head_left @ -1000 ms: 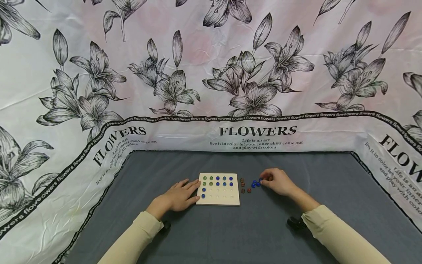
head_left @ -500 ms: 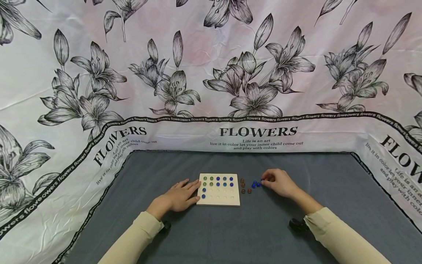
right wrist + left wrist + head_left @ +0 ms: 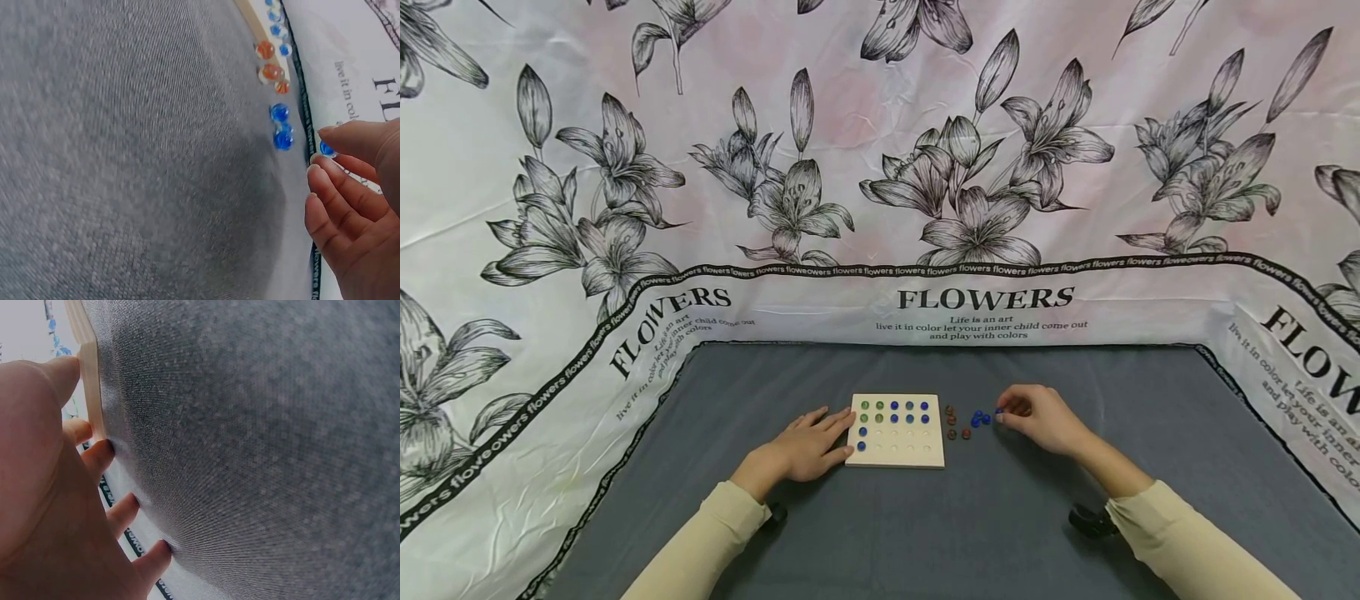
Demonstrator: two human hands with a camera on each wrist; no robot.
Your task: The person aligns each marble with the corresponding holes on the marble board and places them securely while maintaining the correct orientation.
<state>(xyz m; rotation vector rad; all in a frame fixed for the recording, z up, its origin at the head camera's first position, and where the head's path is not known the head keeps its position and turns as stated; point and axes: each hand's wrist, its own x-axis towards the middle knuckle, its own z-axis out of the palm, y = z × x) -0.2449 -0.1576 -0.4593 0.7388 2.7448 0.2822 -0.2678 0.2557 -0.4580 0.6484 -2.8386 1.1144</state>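
A pale wooden board (image 3: 895,458) with rows of round hollows lies on the grey cloth. Green and blue marbles fill its two back rows, and two blue ones sit in the left column nearer the front. My left hand (image 3: 801,446) rests at the board's left edge, fingers spread, thumb and fingertips touching it. Right of the board, my right hand (image 3: 1037,417) pinches a blue marble (image 3: 327,149) between thumb and index finger. Close to its fingertips lies a small cluster of blue marbles (image 3: 977,421). Several reddish-brown marbles (image 3: 952,420) lie between that cluster and the board.
Grey cloth (image 3: 880,533) covers the table. Behind it hangs a white and pink curtain (image 3: 820,300) printed with lilies and the word FLOWERS. A black wrist device (image 3: 1092,521) shows under the right sleeve, another (image 3: 777,514) by the left sleeve.
My right hand has shifted slightly right, away from the blue cluster, with the pinched marble in its fingertips. The left hand keeps its place on the board.
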